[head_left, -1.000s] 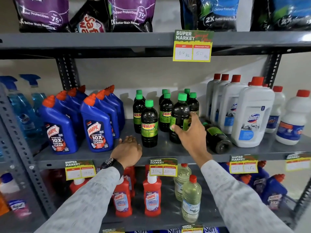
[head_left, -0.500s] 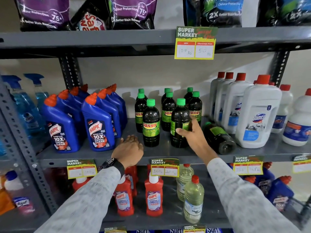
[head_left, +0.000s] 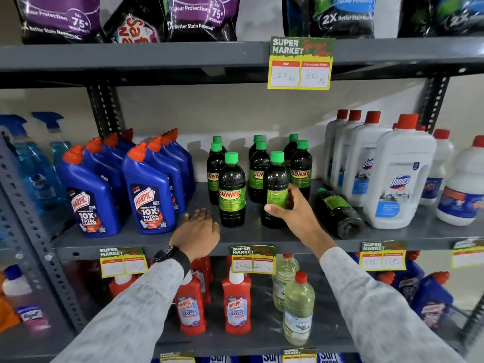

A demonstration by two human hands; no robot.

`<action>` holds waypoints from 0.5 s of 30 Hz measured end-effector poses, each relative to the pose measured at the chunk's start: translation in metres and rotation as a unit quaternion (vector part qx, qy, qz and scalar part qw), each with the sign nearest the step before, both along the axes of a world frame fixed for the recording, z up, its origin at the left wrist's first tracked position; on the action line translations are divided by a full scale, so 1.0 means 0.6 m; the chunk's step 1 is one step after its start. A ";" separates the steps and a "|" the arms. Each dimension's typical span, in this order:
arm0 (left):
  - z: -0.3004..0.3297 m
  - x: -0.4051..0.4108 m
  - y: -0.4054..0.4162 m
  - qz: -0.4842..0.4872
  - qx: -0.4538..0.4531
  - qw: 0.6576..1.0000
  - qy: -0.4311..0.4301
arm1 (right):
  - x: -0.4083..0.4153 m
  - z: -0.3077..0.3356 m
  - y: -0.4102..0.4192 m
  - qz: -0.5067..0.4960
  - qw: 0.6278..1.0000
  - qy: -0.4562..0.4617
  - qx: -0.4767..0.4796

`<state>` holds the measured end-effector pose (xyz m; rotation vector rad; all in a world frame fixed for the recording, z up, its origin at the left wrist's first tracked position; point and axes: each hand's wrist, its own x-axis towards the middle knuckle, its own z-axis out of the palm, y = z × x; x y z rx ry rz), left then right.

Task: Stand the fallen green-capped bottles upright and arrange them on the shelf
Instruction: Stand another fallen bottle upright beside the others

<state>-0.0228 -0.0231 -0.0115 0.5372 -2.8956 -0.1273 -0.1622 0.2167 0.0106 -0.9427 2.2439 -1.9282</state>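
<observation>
Likely rigid, liquid-heavy and slick, the dark green-capped plastic bottle upright at the grey metal shelf front is clasped mid-label by the right hand — a good hold — while the left hand rests open, empty.

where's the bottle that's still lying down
On the middle shelf, right of centre: the fallen bottle lies between the right hand and the white jugs.

Back-row green-capped bottles mostly hidden behind front ones; lower price tags too blurred to read.
</observation>
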 end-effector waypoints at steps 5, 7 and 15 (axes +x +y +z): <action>-0.002 -0.001 0.001 -0.001 0.003 1.000 -0.010 | -0.006 -0.009 0.001 0.002 1.000 -0.013 -0.016; 0.002 -0.011 0.009 -0.002 -0.002 1.000 -0.011 | -0.009 -0.010 0.006 -0.045 0.999 0.018 -0.006; 0.002 -0.006 0.004 0.002 0.001 1.000 -0.010 | -0.016 -0.008 0.005 -0.011 1.000 0.014 -0.005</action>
